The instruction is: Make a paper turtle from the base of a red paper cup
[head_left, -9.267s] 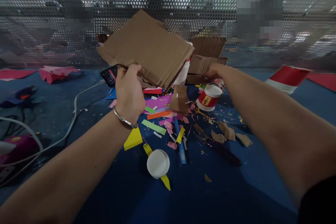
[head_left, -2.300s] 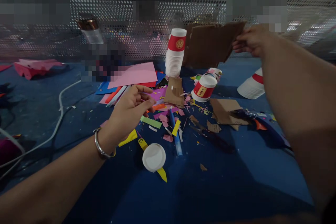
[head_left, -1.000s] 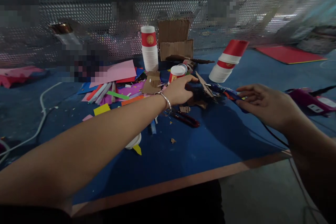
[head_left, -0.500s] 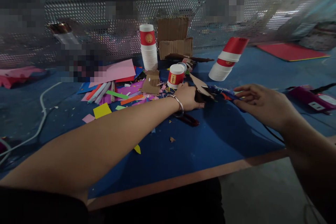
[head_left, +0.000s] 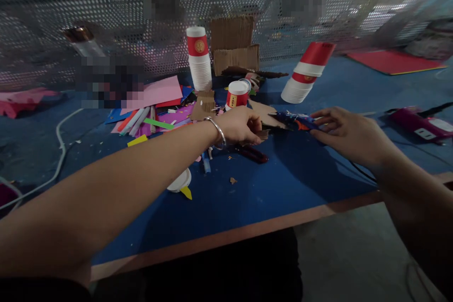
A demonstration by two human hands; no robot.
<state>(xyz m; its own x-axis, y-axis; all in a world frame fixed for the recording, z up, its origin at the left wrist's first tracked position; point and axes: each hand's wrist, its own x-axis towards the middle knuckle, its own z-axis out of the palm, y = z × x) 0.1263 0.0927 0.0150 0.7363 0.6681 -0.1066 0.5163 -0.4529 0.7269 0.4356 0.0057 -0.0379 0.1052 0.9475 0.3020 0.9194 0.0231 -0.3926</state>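
Note:
My left hand (head_left: pixel 240 125), with a metal bangle at the wrist, reaches across the blue table (head_left: pixel 283 184). Its fingers are pinched on a small piece of brown cardboard (head_left: pixel 264 134). A larger cardboard piece (head_left: pixel 264 109) lies just beyond it. A blue glue gun (head_left: pixel 295 120) with an orange trigger lies on the table to the right of that. My right hand (head_left: pixel 348 132) hovers at the gun's rear end with the fingers stretched out and apart, the fingertips at or very near the gun.
Red scissors (head_left: pixel 252 154) lie under my left hand. Behind are a single upturned cup (head_left: pixel 236 94), an upright cup stack (head_left: pixel 198 59), a tilted cup stack (head_left: pixel 306 75), corrugated cardboard (head_left: pixel 233 45) and coloured paper scraps (head_left: pixel 159 122). A purple device (head_left: pixel 421 125) sits at the right. The table's front edge (head_left: pixel 247 236) is close.
My left hand has drawn back slightly toward me with the small cardboard piece. My right hand stays by the glue gun. The view has shifted a little.

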